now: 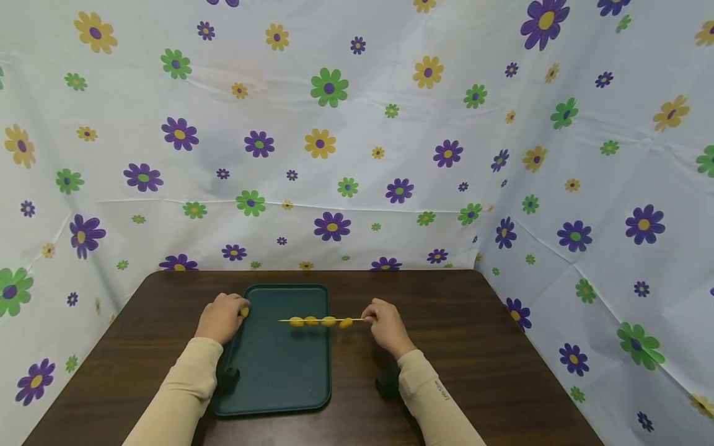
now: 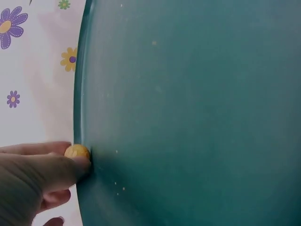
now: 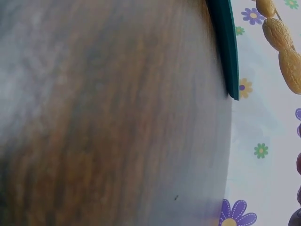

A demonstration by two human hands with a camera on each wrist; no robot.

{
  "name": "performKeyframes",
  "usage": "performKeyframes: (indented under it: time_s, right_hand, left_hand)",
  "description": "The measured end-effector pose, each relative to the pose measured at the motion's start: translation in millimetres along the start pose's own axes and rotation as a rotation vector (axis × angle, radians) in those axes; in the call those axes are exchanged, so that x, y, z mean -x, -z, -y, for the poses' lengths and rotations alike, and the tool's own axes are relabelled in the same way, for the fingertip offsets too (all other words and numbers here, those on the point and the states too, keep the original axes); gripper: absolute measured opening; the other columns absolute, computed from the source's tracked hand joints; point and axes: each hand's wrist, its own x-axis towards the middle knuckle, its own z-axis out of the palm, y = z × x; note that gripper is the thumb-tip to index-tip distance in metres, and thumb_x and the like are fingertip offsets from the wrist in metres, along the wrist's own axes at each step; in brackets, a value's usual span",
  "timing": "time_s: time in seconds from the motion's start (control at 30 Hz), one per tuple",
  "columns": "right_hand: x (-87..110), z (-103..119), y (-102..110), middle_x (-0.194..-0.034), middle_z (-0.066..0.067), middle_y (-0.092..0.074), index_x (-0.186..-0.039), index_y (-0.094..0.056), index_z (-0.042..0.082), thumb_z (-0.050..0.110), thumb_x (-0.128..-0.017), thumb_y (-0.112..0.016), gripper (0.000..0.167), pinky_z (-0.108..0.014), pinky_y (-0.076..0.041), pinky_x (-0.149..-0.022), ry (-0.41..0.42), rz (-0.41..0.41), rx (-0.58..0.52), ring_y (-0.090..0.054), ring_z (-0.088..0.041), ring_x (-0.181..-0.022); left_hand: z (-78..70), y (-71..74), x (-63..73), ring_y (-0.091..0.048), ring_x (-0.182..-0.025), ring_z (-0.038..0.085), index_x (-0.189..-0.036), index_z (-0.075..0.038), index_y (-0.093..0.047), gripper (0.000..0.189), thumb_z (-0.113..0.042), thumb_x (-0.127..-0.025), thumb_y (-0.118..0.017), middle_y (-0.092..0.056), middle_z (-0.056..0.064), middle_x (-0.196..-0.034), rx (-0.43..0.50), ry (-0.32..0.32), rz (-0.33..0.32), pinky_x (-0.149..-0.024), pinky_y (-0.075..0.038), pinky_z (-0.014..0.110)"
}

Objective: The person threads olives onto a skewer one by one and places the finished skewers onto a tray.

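In the head view, the right hand (image 1: 386,325) pinches one end of a thin wooden skewer (image 1: 283,320), held level with its pointed tip toward the left. Several small yellow oval pieces (image 1: 328,321) are threaded along it; up close in the right wrist view they are wrinkled and golden (image 3: 277,34). Only fingertips of that hand show at the right wrist view's edge. The left hand (image 1: 222,318) pinches another yellow oval piece (image 2: 76,151) between thumb and fingers, right at the left rim of the dark green tray (image 1: 273,371).
The tray lies lengthwise on a brown wood-grain table (image 1: 446,371), left of its middle. A white curtain (image 1: 368,130) printed with flowers hangs behind the table and along its sides. A dark wrist device (image 1: 387,385) shows under the right forearm.
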Motion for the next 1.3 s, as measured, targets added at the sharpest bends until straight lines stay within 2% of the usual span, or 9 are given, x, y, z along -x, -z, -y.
performKeyframes:
  time_s: [0.07,0.17,0.3,0.43,0.6,0.8,0.97,1.3]
  right_hand:
    - [0.2,0.7,0.2,-0.074,0.007,-0.052,-0.078,-0.075,0.011,-0.008,-0.087,-0.073,0.021,-0.026,-0.049,-0.065,0.003,0.000,-0.006,-0.050,-0.008,-0.066]
    - [0.4,2.0,0.3,-0.074,0.006,-0.052,-0.078,-0.075,0.010,-0.009,-0.087,-0.073,0.021,-0.026,-0.049,-0.065,0.010,-0.001,-0.020,-0.050,-0.009,-0.066]
    - [0.2,2.8,0.5,-0.074,0.007,-0.052,-0.078,-0.075,0.009,-0.009,-0.087,-0.072,0.020,-0.025,-0.049,-0.064,0.016,0.002,-0.027,-0.049,-0.009,-0.066]
    - [-0.4,2.7,1.2,-0.074,0.006,-0.052,-0.079,-0.075,0.008,-0.009,-0.087,-0.072,0.019,-0.026,-0.050,-0.065,0.008,-0.004,-0.028,-0.050,-0.009,-0.066]
    - [-0.8,3.7,2.2,-0.074,0.006,-0.052,-0.081,-0.076,0.004,-0.008,-0.088,-0.072,0.015,-0.026,-0.050,-0.065,0.004,0.003,-0.042,-0.050,-0.010,-0.066]
    - [-1.0,6.3,2.2,-0.075,0.006,-0.053,-0.081,-0.076,0.004,-0.007,-0.088,-0.072,0.014,-0.026,-0.051,-0.066,-0.004,0.004,-0.055,-0.051,-0.010,-0.067]
    - [-0.1,8.8,2.0,-0.075,0.005,-0.054,-0.081,-0.076,0.005,-0.007,-0.088,-0.072,0.015,-0.026,-0.051,-0.065,-0.008,0.000,-0.072,-0.051,-0.010,-0.067]
    - [4.1,10.5,0.4,-0.075,0.006,-0.052,-0.081,-0.076,0.004,-0.008,-0.089,-0.071,0.015,-0.025,-0.049,-0.064,0.008,0.017,-0.063,-0.050,-0.010,-0.067]
  left_hand:
    - [0.1,1.1,-0.8,-0.064,-0.087,0.037,-0.102,-0.003,-0.078,0.024,-0.002,-0.079,-0.085,-0.072,0.015,-0.098,-0.021,-0.025,-0.012,-0.072,-0.056,0.055]
    - [0.1,2.0,-0.6,-0.063,-0.081,0.031,-0.099,-0.005,-0.079,0.021,-0.008,-0.080,-0.086,-0.070,0.010,-0.089,-0.026,-0.047,0.015,-0.070,-0.056,0.050]
    - [-1.9,5.3,1.9,-0.064,-0.080,0.026,-0.100,-0.006,-0.079,0.017,-0.015,-0.085,-0.083,-0.069,0.006,-0.088,0.023,-0.040,0.081,-0.071,-0.056,0.048]
    - [-8.0,10.2,2.9,-0.066,-0.079,0.023,-0.101,-0.007,-0.077,0.017,-0.018,-0.089,-0.079,-0.072,0.006,-0.090,0.085,-0.029,0.100,-0.075,-0.057,0.049]
    - [-17.4,14.0,4.1,-0.067,-0.077,0.017,-0.102,-0.008,-0.077,0.017,-0.018,-0.089,-0.079,-0.073,0.003,-0.089,0.157,-0.036,0.084,-0.076,-0.058,0.047]
    - [-26.3,14.2,6.9,-0.062,-0.070,0.008,-0.096,-0.009,-0.078,0.010,-0.017,-0.090,-0.078,-0.071,-0.003,-0.082,0.249,-0.107,0.031,-0.069,-0.058,0.036]
    - [-30.7,10.7,9.2,-0.058,-0.066,0.000,-0.093,-0.014,-0.079,0.008,-0.021,-0.089,-0.079,-0.071,-0.009,-0.080,0.284,-0.144,0.042,-0.063,-0.054,0.026]
    - [-38.2,5.8,12.8,-0.061,-0.069,-0.002,-0.095,-0.015,-0.080,0.011,-0.023,-0.087,-0.080,-0.074,-0.008,-0.083,0.326,-0.184,0.037,-0.064,-0.056,0.024]
